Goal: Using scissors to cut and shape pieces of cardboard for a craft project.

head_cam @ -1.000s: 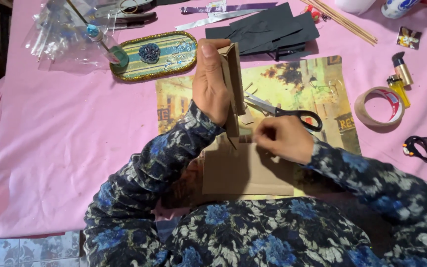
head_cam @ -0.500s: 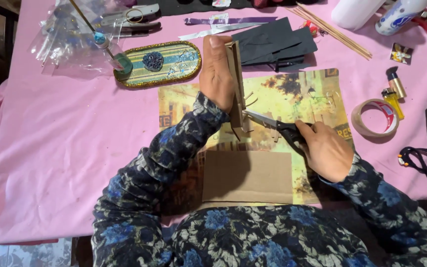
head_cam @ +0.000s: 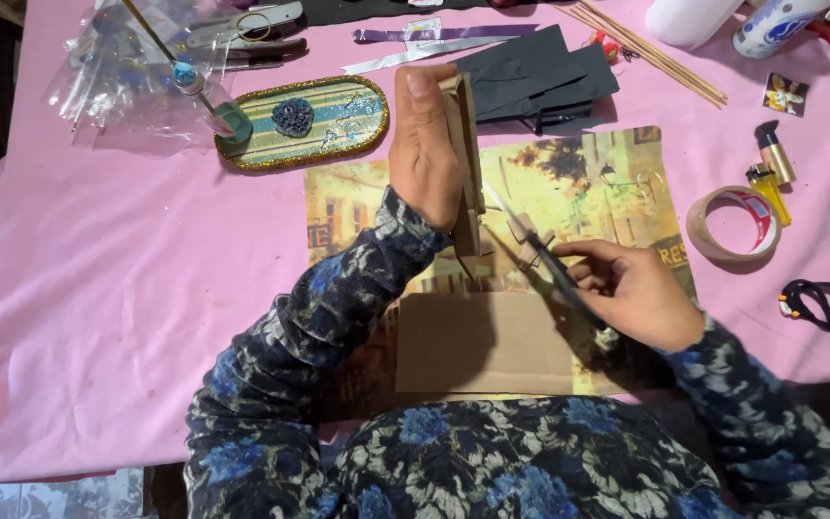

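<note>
Brown flat cardboard sheet (head_cam: pixel 487 341) lies nearest the person, on a picture placemat (head_cam: pixel 588 183). Just past it, the right hand (head_cam: pixel 641 293) is closed around dark-handled scissors (head_cam: pixel 540 255), blades pointing at a thin brown cardboard strip (head_cam: pixel 468 163). The left hand (head_cam: pixel 425 144) pinches that strip upright on its edge. Farther off sits a striped oval tray (head_cam: pixel 338 115) on the pink tablecloth (head_cam: pixel 98 288).

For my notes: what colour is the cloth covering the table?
Pink, plain; the tablecloth shows best in the head view.
</note>
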